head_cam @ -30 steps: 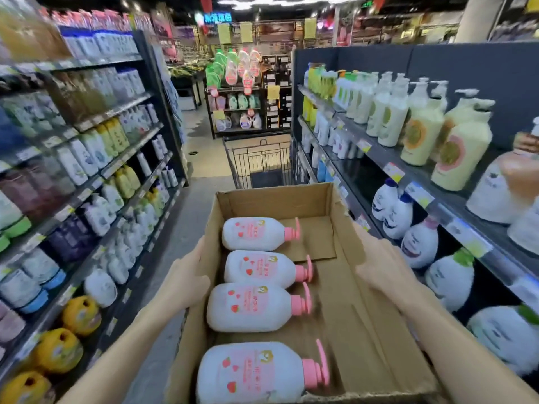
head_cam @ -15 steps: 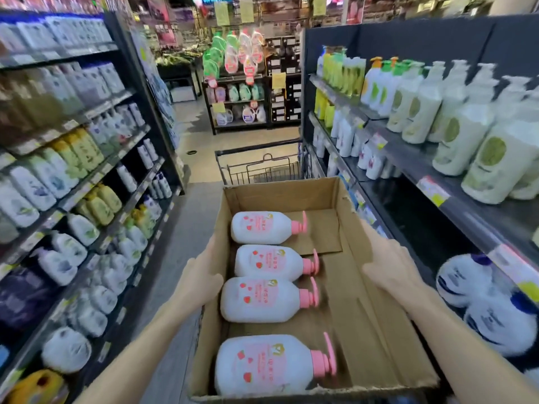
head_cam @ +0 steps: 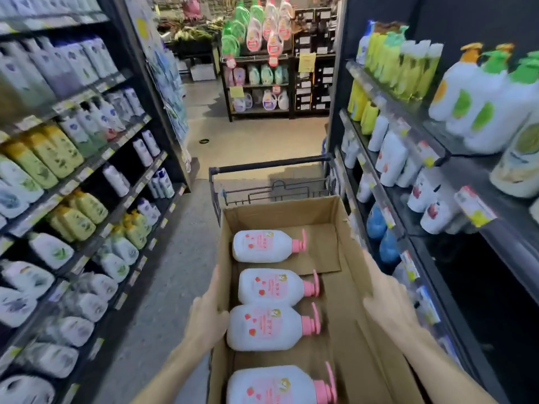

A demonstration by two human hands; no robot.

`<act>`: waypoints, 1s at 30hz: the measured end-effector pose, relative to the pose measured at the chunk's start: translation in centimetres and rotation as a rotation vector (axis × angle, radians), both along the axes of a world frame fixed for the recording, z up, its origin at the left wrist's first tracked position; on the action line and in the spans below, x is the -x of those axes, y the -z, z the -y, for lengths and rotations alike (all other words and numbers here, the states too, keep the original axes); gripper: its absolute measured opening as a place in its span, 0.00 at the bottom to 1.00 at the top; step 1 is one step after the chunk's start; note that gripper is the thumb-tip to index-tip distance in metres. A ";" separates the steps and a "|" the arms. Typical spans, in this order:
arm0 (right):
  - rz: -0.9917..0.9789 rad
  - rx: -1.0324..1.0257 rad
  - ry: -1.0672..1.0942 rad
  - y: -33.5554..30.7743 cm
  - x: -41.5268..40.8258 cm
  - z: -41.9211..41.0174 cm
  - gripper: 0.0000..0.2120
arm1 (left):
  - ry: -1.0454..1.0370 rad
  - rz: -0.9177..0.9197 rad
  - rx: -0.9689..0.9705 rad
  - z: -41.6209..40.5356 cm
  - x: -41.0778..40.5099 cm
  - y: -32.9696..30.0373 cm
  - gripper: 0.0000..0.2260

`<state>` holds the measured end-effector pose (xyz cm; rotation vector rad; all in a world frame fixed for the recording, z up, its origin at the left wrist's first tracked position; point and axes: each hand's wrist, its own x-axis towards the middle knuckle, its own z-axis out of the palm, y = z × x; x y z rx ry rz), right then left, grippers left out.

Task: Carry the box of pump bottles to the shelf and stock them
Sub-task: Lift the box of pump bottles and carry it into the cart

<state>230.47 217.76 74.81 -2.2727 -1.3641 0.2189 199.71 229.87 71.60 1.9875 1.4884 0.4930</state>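
An open cardboard box is held out in front of me, above the aisle floor. Several white pump bottles with pink pumps lie on their sides in a row along its left half. My left hand grips the box's left wall. My right hand presses on its right wall. The right-hand shelf unit stands close beside the box, with a dark bare stretch on its lower level near my right arm.
A shopping cart stands just beyond the box, close to the right shelving. Stocked shelves line the left side of the aisle. Grey floor runs between them. More product racks stand at the aisle's far end.
I have moved forward along the aisle with the box; the cart and the right shelf are closer. Both hands keep the same hold.
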 end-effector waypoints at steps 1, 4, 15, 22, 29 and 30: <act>-0.021 -0.007 -0.002 0.9 -0.8 -1.6 0.39 | -0.005 -0.004 -0.002 -1.4 -0.8 0.7 0.45; -0.058 0.006 0.007 4.0 -3.0 -5.8 0.39 | -0.004 0.035 0.014 -4.6 -2.9 3.4 0.47; -0.178 0.154 0.031 21.4 -6.6 -13.5 0.41 | -0.154 0.002 0.271 -10.8 -7.7 20.1 0.35; -0.116 0.208 0.072 32.2 -5.9 -14.5 0.47 | -0.179 -0.104 0.293 -11.3 -8.6 28.5 0.43; -0.062 0.203 0.079 35.5 -5.9 -13.5 0.46 | -0.250 -0.093 0.268 -9.4 -9.4 31.5 0.44; -0.052 0.210 0.076 35.6 -5.9 -13.4 0.47 | -0.246 -0.100 0.267 -9.3 -9.3 31.7 0.45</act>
